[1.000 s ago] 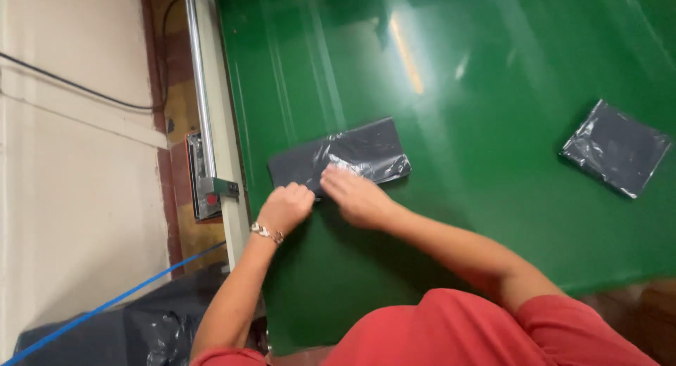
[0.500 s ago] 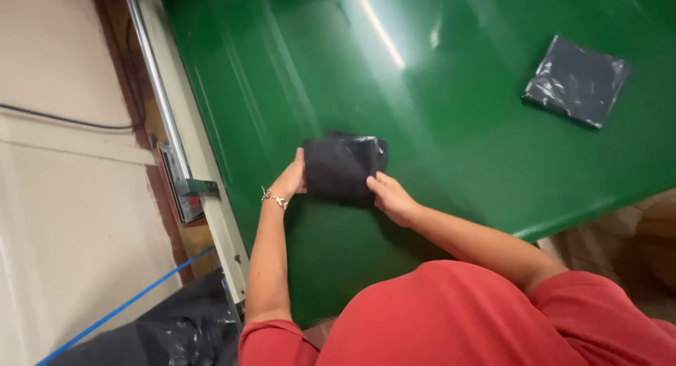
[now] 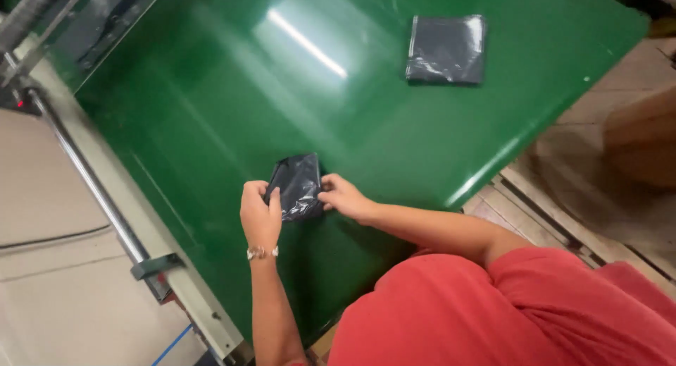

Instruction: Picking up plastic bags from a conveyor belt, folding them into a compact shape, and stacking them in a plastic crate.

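the small folded black plastic bag (image 3: 298, 186) now sits pinched between both hands just above the glossy green surface (image 3: 211, 105), near its front edge. a second ago it lay spread out flat as a longer rectangle under the palms; half a second ago it was already doubled over into a squarer shape, and now it is tighter again and lifted at one side, so the folding looks nearly done. the left hand (image 3: 259, 214), with a beaded bracelet (image 3: 262, 252) at the wrist, has its fingers closed around the bag's left edge. the right hand (image 3: 343, 197) grips the right edge with curled fingers. well apart, toward the far right corner, a second flat folded black plastic bag (image 3: 446, 49) lies untouched. a metal rail (image 3: 91, 183) runs along the left side.
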